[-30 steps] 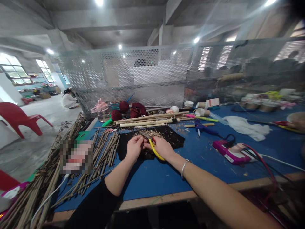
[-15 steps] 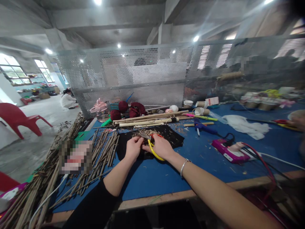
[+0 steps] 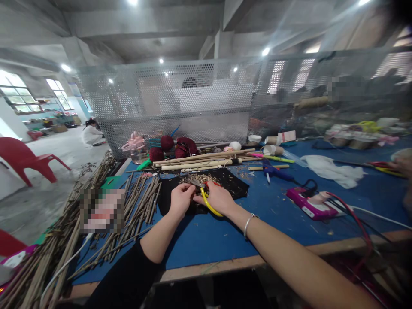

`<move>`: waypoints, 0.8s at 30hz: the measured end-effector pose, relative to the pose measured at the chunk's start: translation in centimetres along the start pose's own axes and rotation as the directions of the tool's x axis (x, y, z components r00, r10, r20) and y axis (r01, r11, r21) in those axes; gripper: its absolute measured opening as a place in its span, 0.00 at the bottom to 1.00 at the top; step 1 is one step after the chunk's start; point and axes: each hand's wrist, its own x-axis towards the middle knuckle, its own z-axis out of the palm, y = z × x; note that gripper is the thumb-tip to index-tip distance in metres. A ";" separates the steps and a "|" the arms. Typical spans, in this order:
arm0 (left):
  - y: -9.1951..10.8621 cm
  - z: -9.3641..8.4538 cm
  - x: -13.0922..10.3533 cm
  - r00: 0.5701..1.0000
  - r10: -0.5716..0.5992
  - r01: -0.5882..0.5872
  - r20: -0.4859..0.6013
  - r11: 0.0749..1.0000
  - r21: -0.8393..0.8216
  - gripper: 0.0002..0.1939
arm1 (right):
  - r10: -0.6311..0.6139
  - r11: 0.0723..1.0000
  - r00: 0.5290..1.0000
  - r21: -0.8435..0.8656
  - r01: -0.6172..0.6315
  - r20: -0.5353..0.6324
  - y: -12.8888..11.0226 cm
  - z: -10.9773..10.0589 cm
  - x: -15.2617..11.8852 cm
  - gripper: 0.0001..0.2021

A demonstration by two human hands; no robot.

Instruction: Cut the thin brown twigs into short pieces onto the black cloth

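Observation:
My right hand (image 3: pixel 219 198) is wrapped round scissors (image 3: pixel 207 201) with yellow and red handles, the blades pointing up and left. Close to the blades, my left hand (image 3: pixel 182 197) has its fingertips pinched together; what they hold is too small to make out. Both hands are over a black cloth (image 3: pixel 230 182) on the blue table (image 3: pixel 209 240). Small brown clippings (image 3: pixel 207 177) lie on the cloth just beyond the hands. Cut twigs (image 3: pixel 146 201) are spread left of the cloth.
Long dry stalks (image 3: pixel 61 240) line the left edge. Behind the cloth lie bamboo sticks (image 3: pixel 202 164) and dark red yarn balls (image 3: pixel 166 143). On the right are a blue glue gun (image 3: pixel 277 172), a magenta power strip (image 3: pixel 310 205) and a white bag (image 3: pixel 333 169). Another person's hand (image 3: pixel 402 165) shows far right.
The scissor blades look slightly shifted beside my left fingertips. Otherwise both hands stay in nearly the same place.

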 end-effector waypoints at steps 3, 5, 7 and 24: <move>0.0 0.0 -0.1 1.000 0.007 -0.007 0.006 1.000 0.008 0.10 | 0.023 1.000 1.000 0.001 -0.023 0.019 0.0 0.1 0.0 0.32; 0.0 0.0 0.0 1.000 -0.007 0.007 -0.004 1.000 -0.013 0.10 | 0.049 0.999 0.998 -0.013 -0.049 0.032 0.0 0.1 0.1 0.32; 0.0 0.0 0.0 0.999 -0.035 0.034 -0.020 0.999 -0.035 0.10 | 0.056 0.998 0.998 -0.022 -0.055 0.036 0.0 0.1 0.2 0.32; -0.2 -0.2 0.5 0.996 -0.070 0.059 -0.046 0.975 -0.216 0.11 | 0.034 0.999 0.999 -0.030 -0.033 0.008 0.2 0.1 0.2 0.33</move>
